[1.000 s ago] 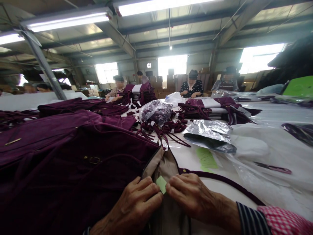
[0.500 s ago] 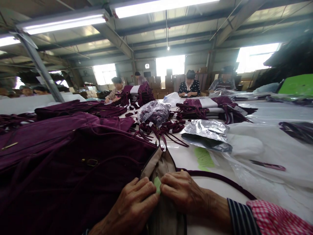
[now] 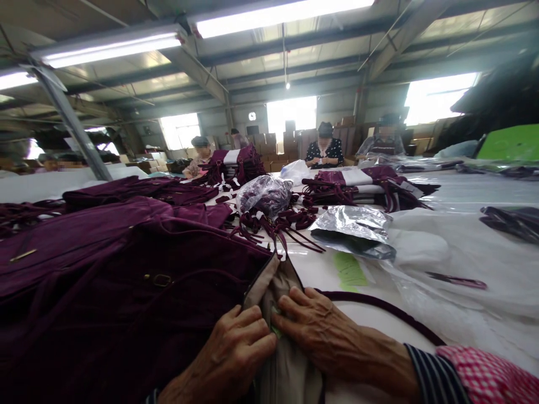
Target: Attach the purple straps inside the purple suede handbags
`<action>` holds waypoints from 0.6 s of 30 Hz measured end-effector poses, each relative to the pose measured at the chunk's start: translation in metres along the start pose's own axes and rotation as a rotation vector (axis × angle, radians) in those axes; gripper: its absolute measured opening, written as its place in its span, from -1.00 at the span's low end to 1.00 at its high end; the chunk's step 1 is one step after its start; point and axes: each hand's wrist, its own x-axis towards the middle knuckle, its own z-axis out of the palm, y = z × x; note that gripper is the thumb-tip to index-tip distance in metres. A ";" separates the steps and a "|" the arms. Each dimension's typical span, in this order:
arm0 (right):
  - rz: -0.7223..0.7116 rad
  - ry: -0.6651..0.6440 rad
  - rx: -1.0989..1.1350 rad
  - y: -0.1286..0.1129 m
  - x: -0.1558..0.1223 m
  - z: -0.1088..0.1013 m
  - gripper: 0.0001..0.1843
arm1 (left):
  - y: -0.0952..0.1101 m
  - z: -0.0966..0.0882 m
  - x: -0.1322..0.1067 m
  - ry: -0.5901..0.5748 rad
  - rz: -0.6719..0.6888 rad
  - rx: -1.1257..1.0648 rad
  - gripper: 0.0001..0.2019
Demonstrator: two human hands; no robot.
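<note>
- The left hand point(image 3: 229, 359) lies knuckles-up at the bottom edge of the view, fingers curled and pointing right, their tips pressed on the tan lining point(image 3: 278, 292) of the purple bag point(image 3: 126, 292).
- The right hand point(image 3: 320, 331) reaches in from the right, palm down, wrist low on the tabletop point(image 3: 463, 264); its fingers point left and meet the left hand's fingertips over the lining.
- Between the two sets of fingertips only a sliver of a green paper slip point(image 3: 275, 330) shows; the rest is hidden under the fingers or in the lining. Each hand's grip is closed down on lining and slip together, though I cannot tell which fingers truly pinch the slip.
- A striped cuff point(image 3: 423, 376) and a red checked sleeve point(image 3: 488, 379) cover the right forearm.
- The bag lies flat at the near left, its mouth open toward the hands; one dark purple strap point(image 3: 379, 308) curves away just behind the right hand.
- Counted: two hands, one slip between them, and one larger green sheet point(image 3: 349, 269) lying on the tabletop beyond the right hand.
- One crumpled silver foil bag point(image 3: 353, 224) sits past that sheet, one clear bag of purple pieces point(image 3: 265, 193) further back, with loose purple cords point(image 3: 282, 221) beside it.
- At least three other people point(image 3: 324, 148) sit at the far end.
</note>
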 end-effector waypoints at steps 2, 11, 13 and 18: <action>-0.003 0.031 -0.063 0.001 -0.002 0.004 -0.67 | 0.001 -0.001 0.001 0.021 0.005 0.009 -0.71; -0.026 0.046 -0.099 -0.006 0.006 -0.006 -0.76 | -0.005 0.001 0.000 0.059 -0.001 -0.010 -0.76; -0.035 0.066 -0.072 -0.005 0.005 -0.005 -0.86 | -0.005 0.001 -0.001 0.076 0.002 -0.010 -0.76; 0.040 0.067 0.047 -0.001 0.003 -0.001 -0.98 | -0.004 0.000 -0.001 0.082 -0.004 -0.024 -0.78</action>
